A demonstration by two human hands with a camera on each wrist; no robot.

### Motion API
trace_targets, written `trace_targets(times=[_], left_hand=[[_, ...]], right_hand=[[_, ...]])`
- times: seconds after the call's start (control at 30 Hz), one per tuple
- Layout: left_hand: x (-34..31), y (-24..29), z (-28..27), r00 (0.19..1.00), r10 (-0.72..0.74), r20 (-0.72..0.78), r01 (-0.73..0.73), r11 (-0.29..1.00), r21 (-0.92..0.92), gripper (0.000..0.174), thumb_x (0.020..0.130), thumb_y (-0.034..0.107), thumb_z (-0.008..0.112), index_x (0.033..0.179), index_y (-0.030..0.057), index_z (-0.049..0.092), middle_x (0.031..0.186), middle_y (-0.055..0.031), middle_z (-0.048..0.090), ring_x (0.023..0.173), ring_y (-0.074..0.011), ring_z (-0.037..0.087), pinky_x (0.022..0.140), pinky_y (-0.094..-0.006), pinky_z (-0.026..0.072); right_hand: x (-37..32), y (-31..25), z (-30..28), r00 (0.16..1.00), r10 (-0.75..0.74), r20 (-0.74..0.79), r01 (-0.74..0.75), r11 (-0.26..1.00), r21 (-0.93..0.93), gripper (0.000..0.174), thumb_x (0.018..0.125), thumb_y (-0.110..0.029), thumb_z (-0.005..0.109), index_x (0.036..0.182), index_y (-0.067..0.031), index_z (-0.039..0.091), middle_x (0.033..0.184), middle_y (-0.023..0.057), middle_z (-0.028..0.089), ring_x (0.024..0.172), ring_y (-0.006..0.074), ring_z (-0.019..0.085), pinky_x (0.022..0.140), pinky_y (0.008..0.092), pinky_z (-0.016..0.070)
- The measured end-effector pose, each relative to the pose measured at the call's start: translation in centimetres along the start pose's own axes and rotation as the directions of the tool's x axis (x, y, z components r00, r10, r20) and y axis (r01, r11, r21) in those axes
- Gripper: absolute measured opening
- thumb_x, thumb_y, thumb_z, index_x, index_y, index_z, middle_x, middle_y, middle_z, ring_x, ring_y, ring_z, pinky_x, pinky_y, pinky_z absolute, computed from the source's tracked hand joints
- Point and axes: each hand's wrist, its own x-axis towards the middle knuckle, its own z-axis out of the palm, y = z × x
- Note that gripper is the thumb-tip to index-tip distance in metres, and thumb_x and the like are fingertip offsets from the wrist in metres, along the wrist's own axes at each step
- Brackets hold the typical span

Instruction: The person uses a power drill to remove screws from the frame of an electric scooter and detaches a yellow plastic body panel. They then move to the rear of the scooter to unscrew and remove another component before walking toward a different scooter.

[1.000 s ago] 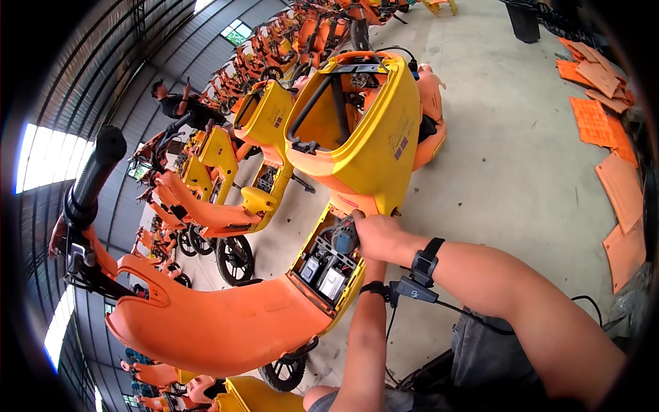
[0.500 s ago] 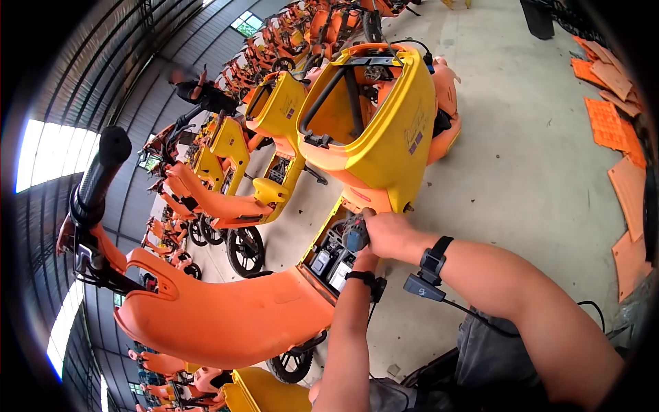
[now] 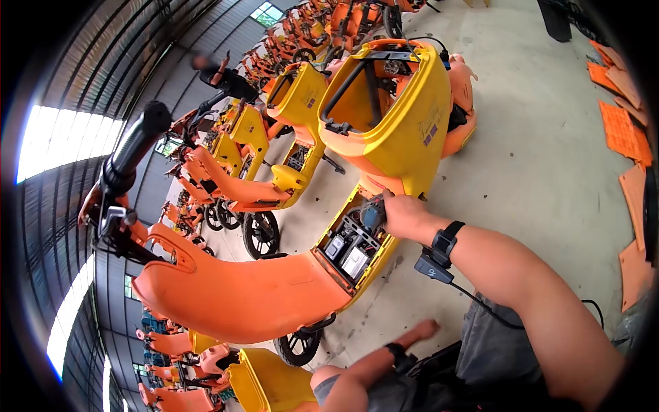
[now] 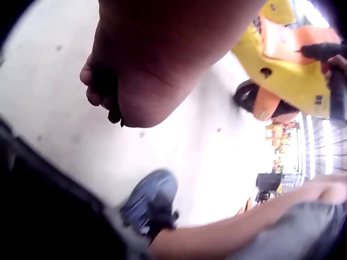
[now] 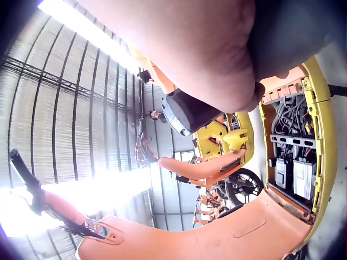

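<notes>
My right hand (image 3: 406, 214) grips a cordless drill (image 3: 373, 213) over the open floorboard bay (image 3: 352, 248) of an orange and yellow electric scooter (image 3: 240, 295). The drill's black chuck shows at the right edge of the left wrist view. In the right wrist view its dark battery base (image 5: 187, 112) sticks out below the hand. Wiring, a metal bracket (image 5: 293, 142) and a silver box (image 5: 303, 180) lie inside the bay. Away from the scooter, my left hand (image 3: 427, 329) hangs over the concrete floor near my legs, fingers loosely curled, with nothing visible in it.
A yellow-orange rear body with an open seat well (image 3: 384, 103) rises behind the bay. The handlebar (image 3: 137, 147) stands at left. Rows of similar scooters (image 3: 254, 172) fill the left side, where another person (image 3: 230, 79) stands. Orange panels (image 3: 625, 130) lie along the right.
My left hand has left the bay beside the drill and swung down toward my legs. The right hand stays on the drill at the bay. The head view has shifted, moving the scooter rightward.
</notes>
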Motion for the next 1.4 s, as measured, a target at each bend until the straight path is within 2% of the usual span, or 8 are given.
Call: trace_targets(times=[0.2, 0.4, 0.5, 0.6, 0.77, 1.03, 1.13, 1.4], left_hand=[[-3.8, 14.6, -1.9, 0.887, 0.003, 0.461, 0.101, 0.974, -0.203, 0.049, 0.098, 0.043, 0.047, 0.115, -0.0012, 0.061, 0.108, -0.0252, 0.065, 0.099, -0.0357, 0.063, 0.086, -0.0441, 0.0479], [-4.1, 13.6, -13.4, 0.874, -0.462, -0.152, 0.325, 0.788, -0.523, 0.042, 0.099, 0.04, 0.044, 0.1, 0.0019, 0.063, 0.09, -0.011, 0.068, 0.078, -0.0216, 0.065, 0.073, -0.0363, 0.0513], [-7.7, 17.3, -22.8, 0.712, -0.476, -0.516, 0.078, 0.784, -0.615, 0.063, 0.101, 0.057, 0.032, 0.111, 0.0023, 0.062, 0.105, -0.0097, 0.067, 0.088, -0.0188, 0.065, 0.071, -0.0327, 0.0522], [-10.9, 20.1, -29.0, 0.545, -0.442, -0.712, -0.292, 0.696, -0.656, 0.066, 0.099, 0.062, 0.032, 0.123, 0.0046, 0.055, 0.114, -0.0087, 0.063, 0.102, -0.0199, 0.06, 0.084, -0.0356, 0.0492], [-14.8, 29.5, -35.2, 0.25, -0.329, -0.91, -0.832, 0.408, -0.376, 0.056, 0.1, 0.048, 0.045, 0.134, 0.0028, 0.045, 0.133, -0.0191, 0.053, 0.128, -0.0287, 0.047, 0.111, -0.0426, 0.0341], [-16.7, 39.1, -38.1, -0.207, -0.362, -0.909, -0.624, 0.765, -0.163, 0.021, 0.098, 0.022, 0.056, 0.1, 0.0025, 0.047, 0.091, -0.0143, 0.063, 0.085, -0.0205, 0.062, 0.079, -0.0327, 0.0515], [-15.8, 40.3, -37.4, -0.257, -0.28, -0.925, -0.332, 0.924, -0.188, 0.022, 0.098, 0.02, 0.057, 0.099, 0.001, 0.047, 0.088, -0.012, 0.063, 0.082, -0.0161, 0.061, 0.077, -0.0285, 0.0496], [-12.5, 44.5, -37.7, -0.054, -0.119, -0.991, -0.056, 0.992, -0.116, 0.029, 0.097, 0.027, 0.061, 0.1, -0.0006, 0.05, 0.081, -0.0078, 0.059, 0.073, -0.0134, 0.056, 0.067, -0.0284, 0.0483]], right_hand=[[-1.9, -1.1, -0.5, 1.0, -0.013, -0.006, 0.014, 0.996, 0.092, 0.057, 0.073, -0.011, 0.063, 0.124, 0.0091, 0.049, 0.097, 0.0235, 0.068, 0.094, 0.0374, 0.067, 0.079, 0.0437, 0.0542], [-3.5, -1.7, 0.3, 0.995, -0.067, -0.07, 0.087, 0.932, 0.352, 0.042, 0.068, -0.021, 0.07, 0.099, 0.0051, 0.061, 0.09, 0.0248, 0.068, 0.093, 0.0378, 0.067, 0.081, 0.0426, 0.0536], [-5.0, -3.0, -0.6, 0.997, -0.073, -0.02, 0.071, 0.812, 0.579, 0.026, 0.07, -0.019, 0.069, 0.083, 0.0038, 0.064, 0.082, 0.0204, 0.068, 0.081, 0.0333, 0.069, 0.073, 0.0403, 0.0548], [-7.6, -5.5, -3.4, 0.898, -0.065, 0.435, -0.377, 0.394, 0.838, 0.01, 0.076, -0.007, 0.064, 0.083, 0.0001, 0.063, 0.07, 0.0098, 0.064, 0.056, 0.0207, 0.063, 0.054, 0.0353, 0.0529], [-9.0, -7.4, -2.7, 0.654, -0.531, 0.538, -0.641, -0.013, 0.768, 0.026, 0.087, -0.025, 0.061, 0.099, -0.0018, 0.062, 0.084, 0.0077, 0.068, 0.066, 0.0184, 0.065, 0.066, 0.0328, 0.0562], [-12.0, -10.4, -1.5, 0.651, -0.463, 0.602, -0.671, 0.02, 0.741, 0.054, 0.086, -0.054, 0.067, 0.109, -0.0051, 0.059, 0.09, 0.0103, 0.069, 0.074, 0.0222, 0.068, 0.069, 0.0375, 0.0584], [-12.1, -9.9, -1.5, 0.761, -0.291, 0.579, -0.504, 0.297, 0.811, 0.06, 0.086, -0.062, 0.063, 0.099, -0.0032, 0.062, 0.085, 0.0065, 0.066, 0.071, 0.0184, 0.067, 0.062, 0.0328, 0.056], [-12.7, -6.6, -2.9, 0.884, -0.234, 0.406, -0.297, 0.389, 0.872, 0.052, 0.086, -0.055, 0.067, 0.097, -0.0039, 0.063, 0.079, 0.0048, 0.062, 0.065, 0.0151, 0.06, 0.06, 0.0294, 0.0514]])
